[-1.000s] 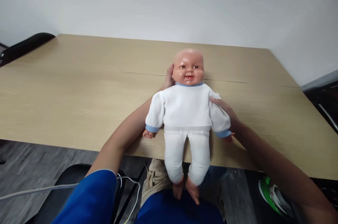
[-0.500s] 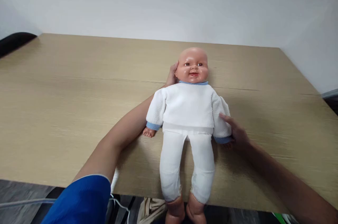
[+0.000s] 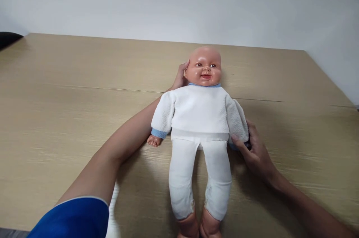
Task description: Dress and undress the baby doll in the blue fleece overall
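A baby doll (image 3: pixel 200 114) in a white fleece top and white trousers lies on its back on the wooden table (image 3: pixel 70 92), head toward the wall, feet at the near edge. My left hand (image 3: pixel 180 77) reaches under the doll's neck and cups the side and back of its head; most of the hand is hidden behind the doll. My right hand (image 3: pixel 254 152) grips the end of the doll's sleeve on my right, fingers closed around the blue cuff and the doll's small hand.
A plain white wall stands behind the table. A dark object (image 3: pixel 7 38) shows at the far left edge. My blue sleeve (image 3: pixel 73 219) fills the lower left corner.
The doll has been slid farther onto the table, so its legs now rest on the top. My right hand has moved down the sleeve to the cuff and closed on it.
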